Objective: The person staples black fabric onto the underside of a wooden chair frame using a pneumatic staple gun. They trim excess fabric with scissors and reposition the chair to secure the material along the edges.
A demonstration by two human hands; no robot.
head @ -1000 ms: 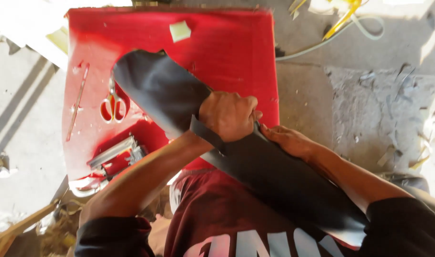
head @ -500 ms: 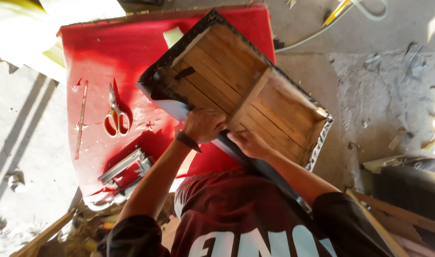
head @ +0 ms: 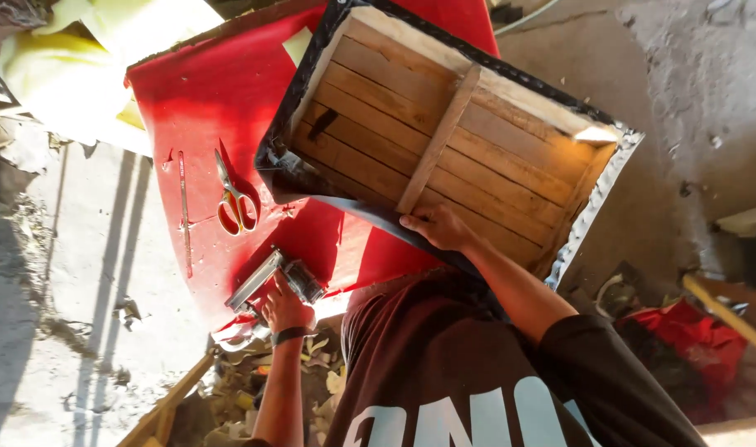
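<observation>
Head view: my right hand clamps the wooden frame tilted steady, while my left hand closes on the staple gun.

The wooden frame is lying tilted over the far right part of the desk. The scissors are lying on the desk just left of it, and the staple gun is sitting nearer, at the desk's near edge.
</observation>
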